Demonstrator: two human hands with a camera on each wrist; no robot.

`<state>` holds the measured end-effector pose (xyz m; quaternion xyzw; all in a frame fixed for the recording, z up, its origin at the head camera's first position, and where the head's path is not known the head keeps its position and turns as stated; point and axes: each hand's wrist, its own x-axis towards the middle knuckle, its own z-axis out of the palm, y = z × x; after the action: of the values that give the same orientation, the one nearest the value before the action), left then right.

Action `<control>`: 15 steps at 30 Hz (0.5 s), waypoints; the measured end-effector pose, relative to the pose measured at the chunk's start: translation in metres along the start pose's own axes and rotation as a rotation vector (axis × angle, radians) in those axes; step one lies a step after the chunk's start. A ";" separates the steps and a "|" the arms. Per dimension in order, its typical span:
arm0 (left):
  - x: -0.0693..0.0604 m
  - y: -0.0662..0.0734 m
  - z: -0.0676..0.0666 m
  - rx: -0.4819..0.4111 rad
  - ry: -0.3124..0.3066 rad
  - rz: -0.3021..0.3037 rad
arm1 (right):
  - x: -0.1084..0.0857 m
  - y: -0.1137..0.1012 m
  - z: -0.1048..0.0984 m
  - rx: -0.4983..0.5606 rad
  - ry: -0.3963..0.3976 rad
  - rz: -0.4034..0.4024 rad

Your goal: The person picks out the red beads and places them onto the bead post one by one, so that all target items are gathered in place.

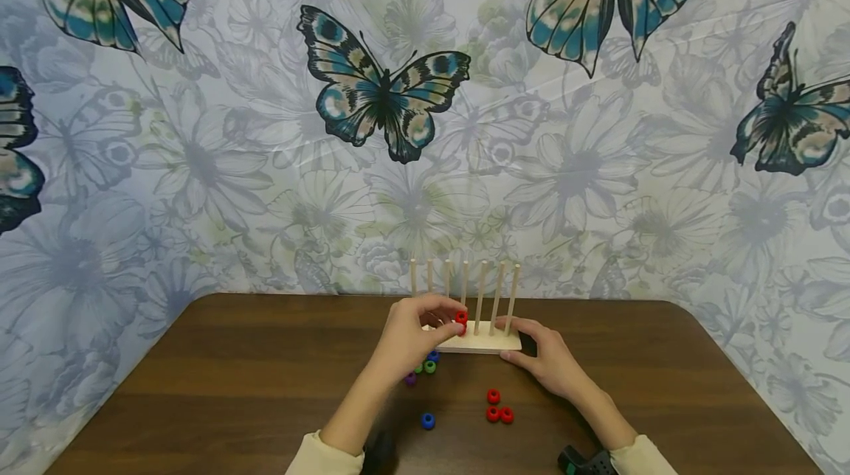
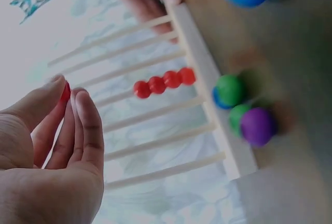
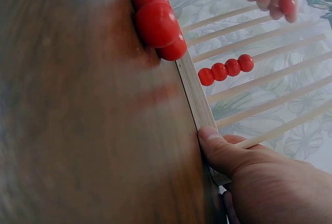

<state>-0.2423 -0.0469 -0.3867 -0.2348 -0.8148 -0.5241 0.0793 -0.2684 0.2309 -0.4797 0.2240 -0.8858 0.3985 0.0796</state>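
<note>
My left hand [image 1: 413,329] pinches a red bead [image 2: 66,92] between thumb and fingertips, up beside the pegs of a wooden peg stand [image 1: 481,344]. In the left wrist view, several red beads [image 2: 164,82] are stacked at the bottom of a middle peg. The bead in my left fingers is apart from that stack, out toward the pegs' upper ends. At the stand's right end, my right hand [image 1: 550,357] grips the base [image 3: 196,99], its thumb on the front edge; its other fingers are mostly hidden behind the base in the right wrist view.
Three loose red beads [image 1: 493,414] lie in front of the stand, with a blue bead [image 1: 428,421] to their left. Green beads [image 1: 429,366], a purple bead [image 1: 410,379] and another blue one sit near the base. Behind the brown table [image 1: 265,372] hangs a butterfly-patterned cloth [image 1: 252,165].
</note>
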 end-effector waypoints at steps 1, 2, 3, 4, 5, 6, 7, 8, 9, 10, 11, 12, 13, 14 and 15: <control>0.002 0.001 -0.001 -0.003 0.020 0.000 | 0.000 0.000 -0.001 0.000 0.000 0.003; 0.004 0.002 -0.002 -0.011 0.040 -0.004 | -0.001 0.001 -0.001 0.003 0.000 0.007; 0.007 0.003 -0.003 -0.018 0.060 -0.007 | -0.001 0.001 -0.002 0.005 -0.001 0.009; 0.009 0.005 -0.003 -0.024 0.080 -0.013 | -0.001 0.001 -0.002 0.008 -0.002 0.010; 0.011 0.006 -0.004 -0.031 0.099 -0.014 | -0.002 0.001 -0.002 0.010 -0.004 0.009; 0.014 0.008 -0.004 -0.037 0.120 -0.015 | -0.002 0.001 -0.002 0.013 -0.006 0.009; 0.016 0.010 -0.004 -0.047 0.138 -0.014 | -0.002 0.001 -0.002 0.014 -0.008 0.010; 0.019 0.012 -0.004 -0.052 0.158 -0.013 | -0.002 0.001 -0.002 0.017 -0.009 0.011; 0.021 0.014 -0.004 -0.056 0.177 -0.005 | -0.001 0.001 -0.002 0.017 -0.011 0.011; 0.024 0.017 -0.003 -0.059 0.194 0.001 | -0.001 0.001 -0.001 0.019 -0.013 0.012; 0.027 0.018 -0.002 -0.063 0.212 0.011 | -0.001 0.002 -0.001 0.018 -0.013 0.012; 0.030 0.020 -0.001 -0.067 0.231 0.023 | 0.000 0.002 -0.001 0.016 -0.012 0.013; 0.032 0.021 0.000 -0.065 0.248 0.037 | 0.000 0.002 0.000 0.016 -0.010 0.014; 0.034 0.022 0.002 -0.063 0.266 0.048 | 0.000 0.002 0.000 0.017 -0.009 0.014; 0.036 0.023 0.003 -0.065 0.282 0.059 | 0.001 0.002 0.000 0.016 -0.009 0.012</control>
<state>-0.2629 -0.0251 -0.3553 -0.1850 -0.7710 -0.5753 0.2009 -0.2704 0.2320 -0.4811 0.2210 -0.8844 0.4049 0.0717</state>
